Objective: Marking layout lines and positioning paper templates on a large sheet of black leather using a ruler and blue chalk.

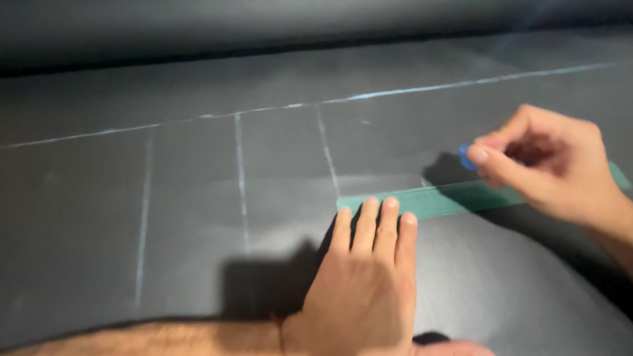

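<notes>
- Dark fabric [198, 264] covers the whole surface, with 1 long chalk line [316, 103] across it and 3 short chalk strokes dropping from it.
- Left hand [366, 277] lies flat and open, palm down, fingers together; fingertips [372, 206] press on the left end of the ruler, holding nothing.
- Green ruler [435, 199] lies flat on the fabric, running rightward and slightly up, under the right hand.
- Right hand [547, 161] is curled, thumb and forefinger pinching blue chalk [465, 157] just above the ruler's upper edge.

Left hand [366, 277] lies flat, fingers together; right hand [547, 161] pinches.
</notes>
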